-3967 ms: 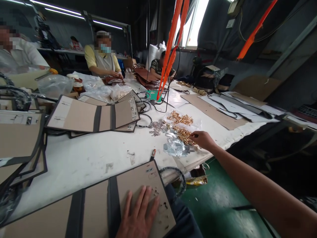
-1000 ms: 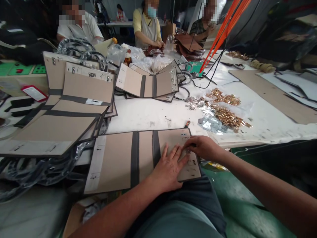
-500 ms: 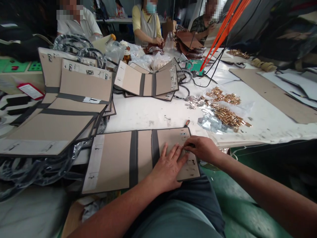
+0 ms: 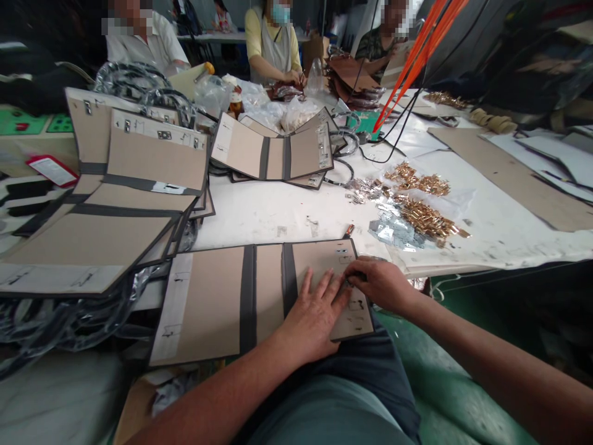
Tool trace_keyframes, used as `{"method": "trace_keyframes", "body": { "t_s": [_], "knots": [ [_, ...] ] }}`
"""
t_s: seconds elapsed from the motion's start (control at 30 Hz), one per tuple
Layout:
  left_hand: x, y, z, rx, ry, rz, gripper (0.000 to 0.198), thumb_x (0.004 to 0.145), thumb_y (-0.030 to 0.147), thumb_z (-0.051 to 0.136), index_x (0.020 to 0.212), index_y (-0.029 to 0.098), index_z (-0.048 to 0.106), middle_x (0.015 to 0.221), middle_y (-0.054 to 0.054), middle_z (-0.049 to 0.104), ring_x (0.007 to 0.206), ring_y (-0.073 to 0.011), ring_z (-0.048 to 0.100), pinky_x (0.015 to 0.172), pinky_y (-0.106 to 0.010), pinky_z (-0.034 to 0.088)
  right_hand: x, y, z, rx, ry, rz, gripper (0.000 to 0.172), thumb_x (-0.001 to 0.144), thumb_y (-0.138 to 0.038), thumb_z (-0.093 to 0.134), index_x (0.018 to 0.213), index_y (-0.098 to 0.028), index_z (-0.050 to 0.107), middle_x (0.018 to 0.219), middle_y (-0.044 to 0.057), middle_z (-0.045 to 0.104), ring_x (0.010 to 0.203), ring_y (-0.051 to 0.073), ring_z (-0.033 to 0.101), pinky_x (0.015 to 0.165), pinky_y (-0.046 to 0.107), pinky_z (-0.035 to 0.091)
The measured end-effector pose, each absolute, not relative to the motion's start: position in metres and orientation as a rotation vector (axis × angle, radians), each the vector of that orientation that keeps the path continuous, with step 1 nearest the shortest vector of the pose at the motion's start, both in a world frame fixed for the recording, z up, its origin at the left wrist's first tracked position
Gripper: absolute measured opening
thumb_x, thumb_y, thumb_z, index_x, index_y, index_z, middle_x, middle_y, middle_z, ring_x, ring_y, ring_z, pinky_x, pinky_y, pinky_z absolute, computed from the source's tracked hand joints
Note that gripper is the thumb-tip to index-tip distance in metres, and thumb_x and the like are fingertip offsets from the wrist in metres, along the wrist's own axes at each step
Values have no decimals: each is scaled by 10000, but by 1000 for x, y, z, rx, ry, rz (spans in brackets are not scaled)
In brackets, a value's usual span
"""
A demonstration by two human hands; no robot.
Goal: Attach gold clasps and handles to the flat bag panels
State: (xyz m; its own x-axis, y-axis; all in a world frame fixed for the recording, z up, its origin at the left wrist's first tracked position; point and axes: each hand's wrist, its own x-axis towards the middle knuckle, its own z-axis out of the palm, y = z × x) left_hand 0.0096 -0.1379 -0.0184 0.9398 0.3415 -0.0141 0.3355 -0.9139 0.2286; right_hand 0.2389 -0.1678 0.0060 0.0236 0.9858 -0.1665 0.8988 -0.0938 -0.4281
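A tan board panel (image 4: pixel 210 296) with dark fold strips and a dark edge lies opened out at the table's front edge, partly over my lap. On its right section my left hand (image 4: pixel 312 315) rests flat with fingers spread, pressing the board. The fingers of my right hand (image 4: pixel 380 281) are pinched together at the panel's right side, close to my left fingertips. What they pinch is mostly hidden; a small dark bit shows there. Small slots and metal marks run along that right edge. A small orange-and-metal object (image 4: pixel 349 231) lies just beyond the panel's far edge.
Similar panels (image 4: pixel 134 228) are stacked at the left, with more panels (image 4: pixel 273 154) farther back. Gold metal clips (image 4: pixel 430 219) and flat silver plates (image 4: pixel 393 232) lie heaped at the right. Orange straps (image 4: pixel 407 68) hang over the table (image 4: pixel 241 213). Several people sit across it.
My right hand has shifted very slightly at the panel's right side, its fingers still pinched. My left hand stays flat on the board. The view has moved a little.
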Motion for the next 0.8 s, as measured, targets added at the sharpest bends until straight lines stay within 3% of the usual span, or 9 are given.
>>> {"method": "trace_keyframes", "body": {
  "t_s": [0.1, 0.17, 0.23, 0.33, 0.5, 0.8],
  "knots": [
    [10, -138, -17, 2870, 508, 17, 1067, 821, 622, 756, 1653, 152, 280, 1747, -175, 164, 1623, -375, 100, 1288, -679, -50, 241, -168, 10, -2078, -1865, 677, 189, 911, -261, 632, 1036, -245, 773, 1039, 20, 753, 949, 187, 677, 829, 291, 465],
    [10, -138, -16, 2872, 506, 7, 1059, 826, 625, 748, 1653, 156, 282, 1746, -177, 167, 1625, -379, 91, 1285, -682, -50, 244, -167, 22, -2047, -1645, 735, 182, 899, -345, 684, 989, -218, 779, 895, 19, 748, 803, 159, 656, 723, 264, 458],
    [11, -137, -16, 2876, 503, 0, 1066, 821, 617, 755, 1656, 162, 275, 1750, -171, 156, 1628, -379, 67, 1285, -679, -53, 247, -165, 36, -1957, -1352, 782, 306, 887, -486, 727, 853, -182, 747, 689, 6, 666, 606, 121, 569, 571, 243, 405],
    [11, -137, -17, 2874, 506, -7, 1084, 801, 597, 779, 1658, 173, 269, 1754, -158, 148, 1632, -376, 47, 1286, -673, -56, 248, -159, 53, -1606, -994, 808, 502, 858, -572, 762, 631, -173, 561, 535, -20, 508, 446, 88, 432, 439, 242, 323],
    [13, -136, -19, 2859, 508, 6, 1064, 804, 600, 767, 1653, 175, 287, 1751, -155, 165, 1631, -365, 57, 1285, -660, -86, 239, -145, 39, -996, -600, 881, 543, 837, -472, 771, 604, -190, 370, 524, -68, 339, 402, 67, 353, 393, 226, 326],
    [15, -133, -17, 2868, 514, -57, 1032, 799, 623, 769, 1633, 194, 340, 1749, -155, 176, 1627, -384, 39, 1268, -688, -105, 247, -146, 4, -852, -245, 850, 518, 766, -375, 731, 638, -201, 259, 505, -82, 242, 389, 66, 237, 365, 222, 289]
  ]
}}
